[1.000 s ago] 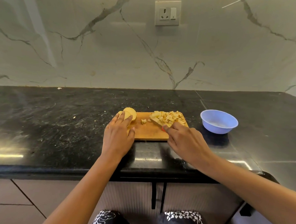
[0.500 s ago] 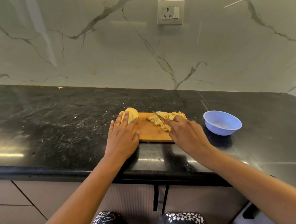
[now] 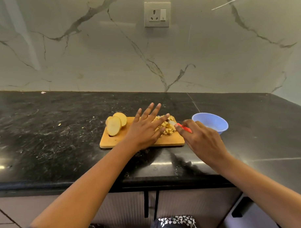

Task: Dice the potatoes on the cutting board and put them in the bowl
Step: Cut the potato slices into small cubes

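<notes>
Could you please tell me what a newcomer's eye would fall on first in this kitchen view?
The two bare hands at the centre draw the eye: the left hand spreads straight fingers over a pile of diced potato, and the right hand grips a red-handled knife beside it. Both are over a wooden cutting board on the black countertop, with thick potato slices at its left end and a blue bowl just to its right.

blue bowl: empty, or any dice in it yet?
Empty. The visible inside of the blue bowl shows only plain blue; the diced potato is heaped on the cutting board.
</notes>
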The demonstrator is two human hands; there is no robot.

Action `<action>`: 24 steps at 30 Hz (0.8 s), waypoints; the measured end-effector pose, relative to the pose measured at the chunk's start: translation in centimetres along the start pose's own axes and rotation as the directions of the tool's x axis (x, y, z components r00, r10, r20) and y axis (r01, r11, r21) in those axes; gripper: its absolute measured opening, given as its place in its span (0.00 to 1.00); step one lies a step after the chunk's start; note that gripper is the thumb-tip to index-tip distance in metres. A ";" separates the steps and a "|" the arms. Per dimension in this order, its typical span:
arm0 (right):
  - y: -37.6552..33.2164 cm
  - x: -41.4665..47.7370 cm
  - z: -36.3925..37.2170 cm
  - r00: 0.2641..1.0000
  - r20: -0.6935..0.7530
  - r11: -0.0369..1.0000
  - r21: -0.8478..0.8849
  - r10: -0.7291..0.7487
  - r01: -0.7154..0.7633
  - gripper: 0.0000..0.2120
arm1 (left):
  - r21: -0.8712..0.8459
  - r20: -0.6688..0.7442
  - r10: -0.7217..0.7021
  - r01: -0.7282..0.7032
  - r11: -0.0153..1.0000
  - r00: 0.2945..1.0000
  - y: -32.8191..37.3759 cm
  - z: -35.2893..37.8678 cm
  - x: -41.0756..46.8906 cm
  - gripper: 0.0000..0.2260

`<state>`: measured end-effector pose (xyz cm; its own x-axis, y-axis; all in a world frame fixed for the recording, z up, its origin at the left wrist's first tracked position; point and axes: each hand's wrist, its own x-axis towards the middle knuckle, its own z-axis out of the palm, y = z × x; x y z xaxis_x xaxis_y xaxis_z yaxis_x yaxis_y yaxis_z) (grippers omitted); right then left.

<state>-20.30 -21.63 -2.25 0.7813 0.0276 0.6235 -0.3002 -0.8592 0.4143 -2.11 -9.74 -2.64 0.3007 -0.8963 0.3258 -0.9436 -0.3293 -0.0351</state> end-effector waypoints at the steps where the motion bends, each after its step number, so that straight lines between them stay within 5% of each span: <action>1: 0.2 -0.2 0.0 1.000 -0.005 1.000 0.003 -0.002 0.002 0.23 | 0.012 0.010 0.002 -0.002 1.000 1.000 0.1 0.1 0.4 0.22; 7: 1.1 -1.5 -0.5 0.996 -0.042 0.996 0.054 0.075 -0.073 0.18 | -0.017 0.015 -0.068 0.068 0.998 0.998 -1.2 0.7 -0.1 0.22; 11: 0.0 -2.1 -0.8 0.983 -0.083 0.927 0.355 0.164 -0.125 0.16 | -0.201 -0.168 -0.120 0.085 0.976 0.978 -1.7 0.2 -1.4 0.21; 14: -1.7 -2.4 -0.5 0.997 -0.015 0.846 0.531 0.078 -0.059 0.19 | -0.313 -0.285 -0.236 0.143 0.939 0.929 -3.0 -0.4 -2.5 0.20; 19: -2.2 -1.3 0.8 0.990 0.128 0.820 0.559 0.062 -0.124 0.18 | -0.415 -0.330 -0.375 0.223 0.882 0.867 -6.3 -1.3 -5.8 0.20; 24: -1.8 -1.7 0.0 0.992 0.081 0.818 0.561 0.097 -0.126 0.16 | -0.453 -0.244 -0.527 0.385 0.804 0.814 -9.7 -2.0 -9.6 0.22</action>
<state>-21.08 -20.11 -4.08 0.7904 -0.0975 0.6048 -0.0373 -0.9931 -0.1113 3.83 2.67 -3.53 0.7083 -0.4840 0.5139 -0.7059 -0.4751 0.5254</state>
